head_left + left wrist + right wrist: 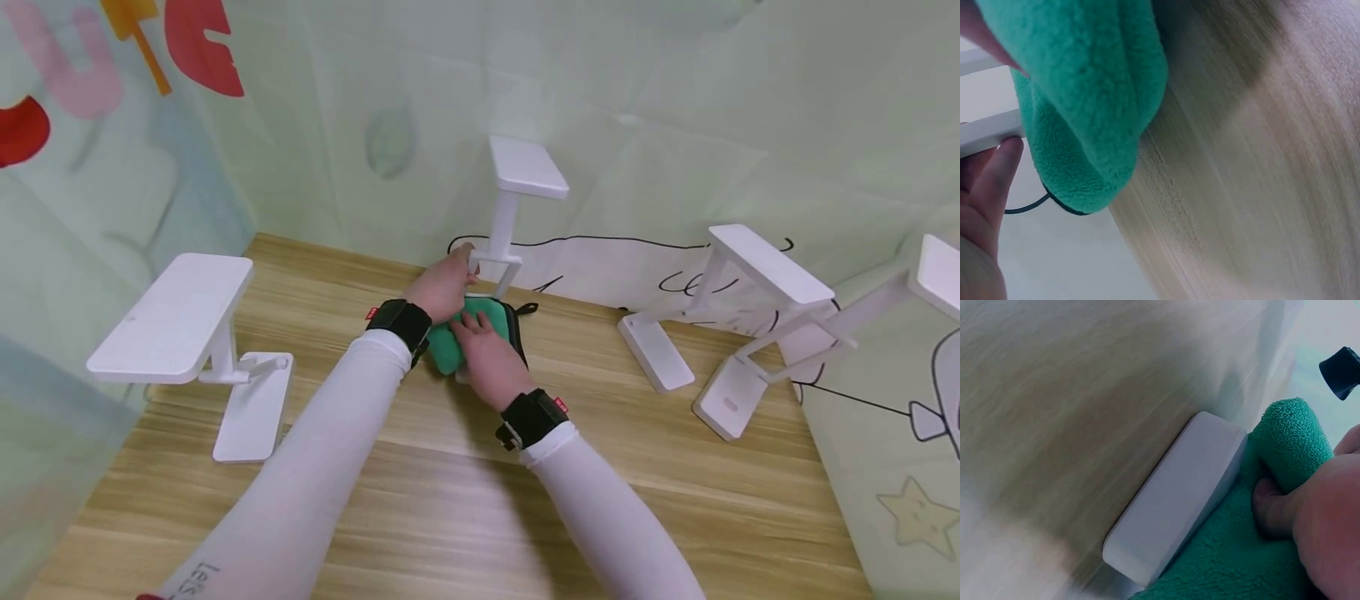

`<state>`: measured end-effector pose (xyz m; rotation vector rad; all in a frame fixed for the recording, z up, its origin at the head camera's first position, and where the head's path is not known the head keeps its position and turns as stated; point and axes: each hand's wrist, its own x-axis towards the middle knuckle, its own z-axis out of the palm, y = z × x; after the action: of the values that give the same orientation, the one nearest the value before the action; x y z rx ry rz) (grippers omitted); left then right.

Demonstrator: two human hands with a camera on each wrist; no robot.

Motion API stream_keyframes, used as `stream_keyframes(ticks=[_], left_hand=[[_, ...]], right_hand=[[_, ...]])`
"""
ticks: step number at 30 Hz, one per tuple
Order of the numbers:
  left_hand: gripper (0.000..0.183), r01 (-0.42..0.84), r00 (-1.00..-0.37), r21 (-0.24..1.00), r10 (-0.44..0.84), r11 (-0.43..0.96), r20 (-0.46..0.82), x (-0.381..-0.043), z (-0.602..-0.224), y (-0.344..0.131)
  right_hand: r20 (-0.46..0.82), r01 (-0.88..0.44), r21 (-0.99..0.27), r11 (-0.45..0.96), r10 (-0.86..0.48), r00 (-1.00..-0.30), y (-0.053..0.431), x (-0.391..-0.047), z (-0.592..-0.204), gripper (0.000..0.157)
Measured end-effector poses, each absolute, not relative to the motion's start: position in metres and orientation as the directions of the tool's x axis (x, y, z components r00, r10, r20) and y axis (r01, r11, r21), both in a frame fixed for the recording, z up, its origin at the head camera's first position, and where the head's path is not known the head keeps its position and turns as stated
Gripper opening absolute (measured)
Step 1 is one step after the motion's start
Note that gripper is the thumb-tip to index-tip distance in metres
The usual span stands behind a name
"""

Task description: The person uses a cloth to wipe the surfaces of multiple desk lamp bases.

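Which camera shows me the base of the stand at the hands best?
The right wrist view: it shows the base close up, much of it outside the green cloth. In the head view, the cloth and right hand hide all but a sliver. The left wrist view shows the cloth, but I can't make out the base.

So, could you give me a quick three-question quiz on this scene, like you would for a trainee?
1. How many white stands show, wholly or partly, in the head view?

2. Which hand grips the middle stand by its bracket?
A) left hand
B) right hand

3. True or false: the green cloth is draped over the leftmost stand.

Key:
1. Four.
2. A.
3. False; the green cloth is at the middle stand, under the right hand.
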<state>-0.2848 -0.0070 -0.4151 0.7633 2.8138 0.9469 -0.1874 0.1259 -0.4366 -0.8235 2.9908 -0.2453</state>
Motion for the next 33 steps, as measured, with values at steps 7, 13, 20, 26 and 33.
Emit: stream_keyframes(ticks=[7, 13, 20, 26, 33], left_hand=[[0.053, 0.448, -0.866, 0.575, 0.493, 0.684, 0.089, -0.284, -0.413, -0.007], [0.046, 0.482, -0.855, 0.565, 0.501, 0.670, 0.135, -0.285, -0.414, -0.007], [0.037, 0.488, -0.859, 0.553, 0.485, 0.675, 0.166, -0.287, -0.421, -0.010], [0.036, 0.483, -0.860, 0.571, 0.483, 0.664, 0.166, -0.289, -0.423, -0.011], [0.031, 0.483, -0.860, 0.571, 0.482, 0.664, 0.166, -0.291, -0.422, -0.012]], right_hand=[[-0.008, -0.465, -0.175, 0.868, -0.474, -0.881, 0.135, -0.185, -0.435, 0.058], [-0.015, -0.442, -0.143, 0.886, -0.448, -0.894, 0.140, -0.180, -0.436, 0.054], [-0.046, -0.435, -0.121, 0.892, -0.443, -0.895, 0.146, -0.165, -0.433, 0.056], [-0.098, -0.423, -0.058, 0.904, -0.427, -0.899, 0.148, -0.147, -0.430, 0.058], [-0.118, -0.444, 0.010, 0.896, -0.440, -0.890, 0.147, -0.128, -0.428, 0.057]])
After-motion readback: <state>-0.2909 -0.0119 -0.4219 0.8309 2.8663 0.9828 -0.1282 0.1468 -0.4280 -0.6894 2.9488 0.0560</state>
